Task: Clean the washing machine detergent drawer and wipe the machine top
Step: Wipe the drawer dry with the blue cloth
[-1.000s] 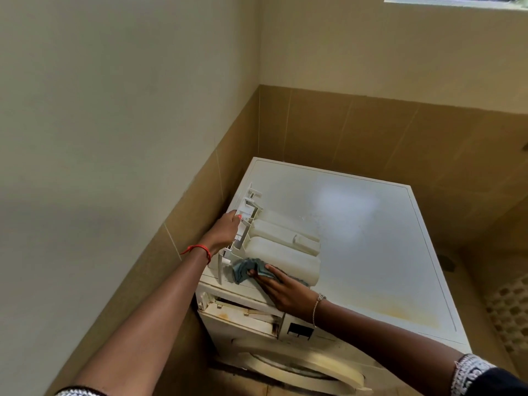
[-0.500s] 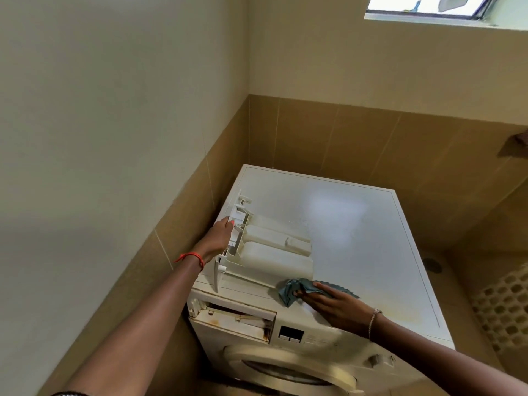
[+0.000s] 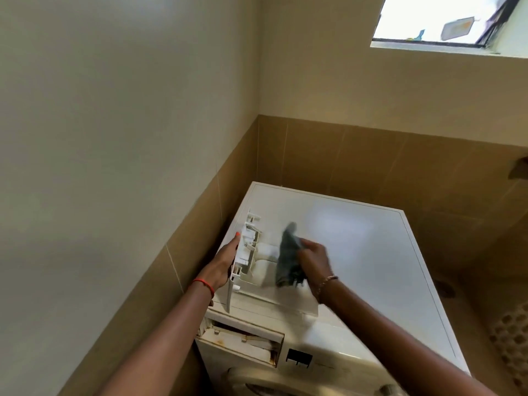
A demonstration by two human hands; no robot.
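Note:
The white detergent drawer [image 3: 251, 252] lies on the washing machine top [image 3: 357, 247] near its left front corner, tilted up on its left side. My left hand [image 3: 225, 261] holds the drawer's left edge, fingers along it. My right hand [image 3: 313, 258] grips a blue-grey cloth [image 3: 287, 258], which hangs down over the drawer's right compartments; both are motion-blurred. The empty drawer slot [image 3: 243, 341], stained with rust, gapes in the machine's front panel below.
Tan tiled walls close in on the machine's left and back. A window [image 3: 445, 21] sits high at the right. The machine's display [image 3: 298, 360] and door rim [image 3: 257, 381] show at the bottom. A tiled floor with a drain [image 3: 445, 290] lies to the right.
My right hand lifted the cloth from the machine top's front edge and brought it back over the drawer. My left hand tilted the drawer up. The camera view rose.

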